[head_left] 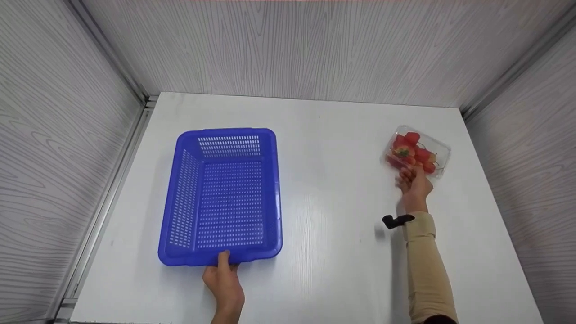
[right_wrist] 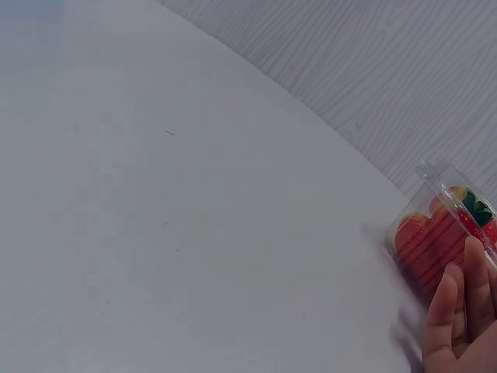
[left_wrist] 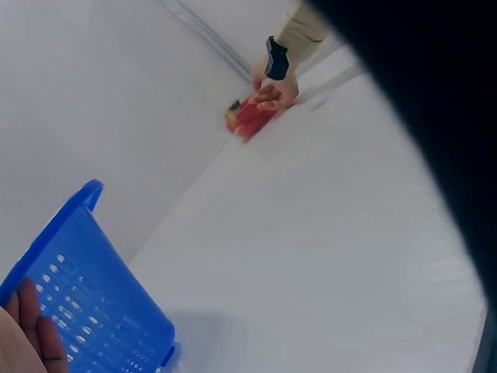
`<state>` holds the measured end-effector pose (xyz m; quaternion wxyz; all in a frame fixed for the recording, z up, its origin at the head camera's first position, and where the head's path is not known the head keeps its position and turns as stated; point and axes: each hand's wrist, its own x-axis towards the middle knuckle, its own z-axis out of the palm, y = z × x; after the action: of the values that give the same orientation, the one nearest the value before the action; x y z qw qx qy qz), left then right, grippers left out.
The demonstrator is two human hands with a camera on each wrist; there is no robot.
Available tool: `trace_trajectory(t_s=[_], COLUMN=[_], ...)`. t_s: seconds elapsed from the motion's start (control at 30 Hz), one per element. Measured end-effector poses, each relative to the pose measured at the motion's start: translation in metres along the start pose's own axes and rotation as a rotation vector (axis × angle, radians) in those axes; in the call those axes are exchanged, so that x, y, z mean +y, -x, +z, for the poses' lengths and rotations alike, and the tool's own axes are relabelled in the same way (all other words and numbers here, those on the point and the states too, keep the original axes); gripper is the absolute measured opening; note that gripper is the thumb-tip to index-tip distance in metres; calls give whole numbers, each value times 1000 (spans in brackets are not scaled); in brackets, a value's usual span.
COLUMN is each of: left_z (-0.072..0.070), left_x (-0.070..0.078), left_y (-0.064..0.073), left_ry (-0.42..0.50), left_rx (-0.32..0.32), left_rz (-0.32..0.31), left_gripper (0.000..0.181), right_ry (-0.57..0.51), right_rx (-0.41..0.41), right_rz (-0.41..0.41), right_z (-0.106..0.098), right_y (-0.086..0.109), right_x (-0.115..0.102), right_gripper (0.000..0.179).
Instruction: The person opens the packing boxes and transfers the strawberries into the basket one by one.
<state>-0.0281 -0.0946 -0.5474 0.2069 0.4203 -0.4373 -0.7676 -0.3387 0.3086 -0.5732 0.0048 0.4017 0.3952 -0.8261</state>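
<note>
A blue plastic basket (head_left: 277, 198) with slotted sides takes up the left part of the table. My left hand (head_left: 226, 285) grips the middle of its near rim, thumb over the top and fingers beneath. In the left wrist view those fingers (left_wrist: 48, 338) lie against the basket's outer wall (left_wrist: 116, 287). Far off to the right is a clear plastic box (head_left: 443, 155) holding several red and yellowish fruits (head_left: 405, 150), one with a green leafy top. My right hand (head_left: 415, 184) pinches the box's near edge; the thumb is hidden in the right wrist view.
The white table (head_left: 324, 216) lies between basket and box. Grey wood-grain panels (head_left: 288, 49) enclose it at the back and both sides, with metal rails (head_left: 108, 198) along the left edge. A dark device (head_left: 398, 221) is strapped to the right wrist.
</note>
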Motion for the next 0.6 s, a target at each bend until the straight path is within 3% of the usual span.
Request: trace_trajectory(t_s=[0.6], left_z=[-10], left_x=[0], left_y=[-2], left_ry=[53], left_rx=[-125], left_rz=[57], left_gripper=[41], right_ry=[119], right_rx=[-134], right_rz=[-31], right_z=[9], right_y=[62], right_x=[85], right_gripper=[22])
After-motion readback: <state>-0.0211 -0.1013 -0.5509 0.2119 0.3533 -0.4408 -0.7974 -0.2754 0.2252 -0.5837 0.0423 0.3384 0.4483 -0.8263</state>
